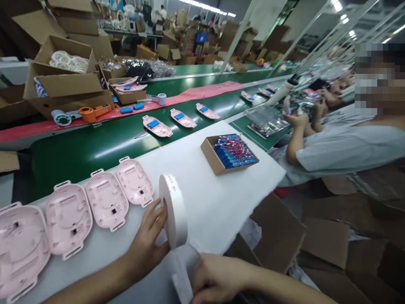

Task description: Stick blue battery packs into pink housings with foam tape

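Note:
A wide white roll of tape (177, 211) stands on edge over the white table, with faint red print on its rim. My left hand (148, 242) grips the roll from the left, fingers at its core. Below the roll, my right hand (217, 274) is closed on the loose tape strip (182, 274), which hangs from the roll and looks blurred. Left of my left hand lies a row of several pink plastic shells (107, 196), hollow side up. Beyond the roll sits a cardboard box (215, 156) of blue battery packs (234, 150) with red wires.
A green conveyor belt (120, 143) runs behind the table, carrying pink shells with blue packs (157, 126). Tape dispensers (95, 113) and boxes (68, 95) line its far side. At right sits a co-worker (348, 139); open cartons (278, 228) stand below the table edge.

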`<state>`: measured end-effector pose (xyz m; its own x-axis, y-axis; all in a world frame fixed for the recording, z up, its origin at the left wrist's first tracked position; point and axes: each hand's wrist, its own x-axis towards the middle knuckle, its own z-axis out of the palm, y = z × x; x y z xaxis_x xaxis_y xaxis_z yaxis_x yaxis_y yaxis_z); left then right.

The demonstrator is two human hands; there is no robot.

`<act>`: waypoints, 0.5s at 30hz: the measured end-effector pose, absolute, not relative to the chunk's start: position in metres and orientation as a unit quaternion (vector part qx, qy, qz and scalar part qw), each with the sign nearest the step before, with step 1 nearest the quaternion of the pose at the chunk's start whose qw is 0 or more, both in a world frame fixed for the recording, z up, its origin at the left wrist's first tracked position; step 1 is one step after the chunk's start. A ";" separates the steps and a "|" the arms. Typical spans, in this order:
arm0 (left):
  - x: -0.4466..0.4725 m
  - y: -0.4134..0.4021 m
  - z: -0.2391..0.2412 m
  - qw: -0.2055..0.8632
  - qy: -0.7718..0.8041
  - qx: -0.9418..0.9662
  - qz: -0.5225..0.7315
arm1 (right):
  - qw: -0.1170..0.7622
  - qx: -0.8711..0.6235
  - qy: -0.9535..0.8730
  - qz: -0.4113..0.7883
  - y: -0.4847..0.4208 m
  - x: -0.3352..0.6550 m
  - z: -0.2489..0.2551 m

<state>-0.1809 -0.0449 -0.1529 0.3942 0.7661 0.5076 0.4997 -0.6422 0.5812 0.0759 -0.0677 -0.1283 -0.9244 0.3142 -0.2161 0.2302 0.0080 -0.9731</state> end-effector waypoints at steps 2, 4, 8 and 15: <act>-0.181 -0.045 -0.162 0.167 0.377 0.821 0.396 | 0.071 -0.226 -0.758 0.607 -0.037 0.098 -0.123; -0.180 -0.044 -0.169 0.146 0.359 0.824 0.413 | 0.154 -0.355 -0.786 0.482 0.014 0.128 -0.109; -0.176 -0.046 -0.175 0.108 0.330 0.832 0.432 | 0.139 -0.624 -0.763 0.099 0.128 0.178 -0.077; -0.183 -0.045 -0.195 0.060 0.305 0.861 0.403 | 0.051 -0.687 -0.723 -0.054 0.200 0.184 -0.087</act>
<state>-0.1834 -0.0450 -0.1946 0.4889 0.5737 0.6571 0.4776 -0.8064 0.3487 0.1844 0.2001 -0.0873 -0.0499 0.9878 0.1476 0.9988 0.0492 0.0081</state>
